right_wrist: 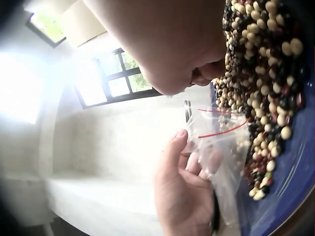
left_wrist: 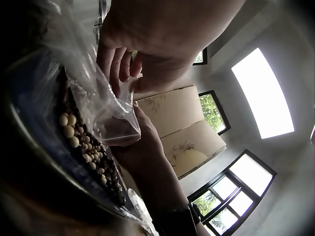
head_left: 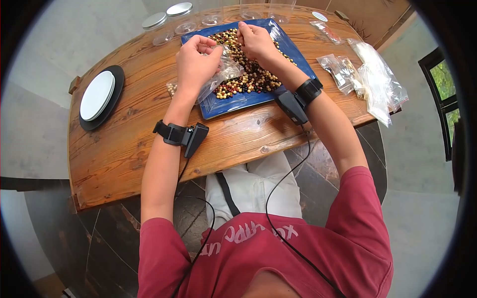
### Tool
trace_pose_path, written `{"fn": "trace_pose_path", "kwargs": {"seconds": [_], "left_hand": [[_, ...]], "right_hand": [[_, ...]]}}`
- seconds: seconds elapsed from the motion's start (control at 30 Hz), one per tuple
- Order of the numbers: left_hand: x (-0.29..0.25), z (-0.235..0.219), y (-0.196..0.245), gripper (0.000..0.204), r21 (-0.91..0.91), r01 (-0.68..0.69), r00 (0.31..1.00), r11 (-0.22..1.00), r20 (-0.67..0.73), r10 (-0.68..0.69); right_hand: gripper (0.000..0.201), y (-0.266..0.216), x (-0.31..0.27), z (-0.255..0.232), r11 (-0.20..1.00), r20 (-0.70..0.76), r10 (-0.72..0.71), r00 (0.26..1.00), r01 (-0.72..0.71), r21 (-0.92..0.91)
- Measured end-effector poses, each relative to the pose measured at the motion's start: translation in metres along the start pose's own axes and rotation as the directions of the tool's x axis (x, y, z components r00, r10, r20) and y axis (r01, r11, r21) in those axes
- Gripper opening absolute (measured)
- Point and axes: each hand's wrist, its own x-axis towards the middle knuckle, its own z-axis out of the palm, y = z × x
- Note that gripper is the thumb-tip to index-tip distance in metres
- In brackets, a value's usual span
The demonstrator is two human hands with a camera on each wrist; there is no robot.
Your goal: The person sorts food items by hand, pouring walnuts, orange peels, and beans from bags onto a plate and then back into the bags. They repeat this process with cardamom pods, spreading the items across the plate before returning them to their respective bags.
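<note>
Standing over a brown wooden table (head_left: pixel 134 144), a person works with both hands above a blue square tray (head_left: pixel 233 107) spread with cream, black and dark red beans (head_left: pixel 258 77). Left hand (head_left: pixel 198 62): fingers and thumb curled on a clear plastic zip bag (head_left: pixel 227 69), clamped, above the tray's left part. The bag has red lines along its mouth, best seen from the right wrist; its lower part hangs near the beans. Right hand (head_left: pixel 257 43): over the tray's far part, fingers bent in, thumb side up; I cannot tell whether anything is pinched there. The two hands are apart, near each other.

Table surroundings: to the person's left, white round plates (head_left: pixel 97 94) stacked on a black round plate (head_left: pixel 119 84). Far edge: clear jars (head_left: pixel 212 11), with silver round lids (head_left: pixel 180 9) near them. Right of the tray: more clear plastic bags (head_left: pixel 377 79), some with pale contents, too small to make out.
</note>
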Motion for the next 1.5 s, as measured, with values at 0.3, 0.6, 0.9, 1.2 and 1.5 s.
{"fn": "trace_pose_path", "kwargs": {"seconds": [0.3,0.6,0.9,1.2,1.5], "left_hand": [[0.001,-0.009,0.000,0.031,0.148,-0.032,0.999,0.989,0.031,0.027],[-0.003,-0.018,0.015,0.030,-0.241,0.220,0.973,0.945,0.123,-0.195],[-0.001,-0.025,0.013,0.033,-0.284,0.221,0.974,0.933,0.120,-0.194],[-0.001,-0.028,0.014,0.034,-0.296,0.236,0.971,0.925,0.107,-0.214],[0.000,-0.038,0.010,0.034,-0.293,0.233,0.972,0.927,0.098,-0.214]], "right_hand": [[0.031,-0.040,-0.020,0.040,0.768,-0.034,0.252,0.967,-0.178,0.615],[0.028,-0.050,-0.022,0.055,0.662,-0.046,0.347,0.937,-0.210,0.719],[0.017,-0.052,-0.034,0.063,0.693,0.017,0.267,0.963,-0.204,0.691],[0.021,-0.056,-0.049,0.063,0.800,0.118,0.255,0.960,-0.278,0.532],[0.039,-0.096,-0.066,0.044,0.908,0.368,0.267,0.891,-0.361,0.214]]}}
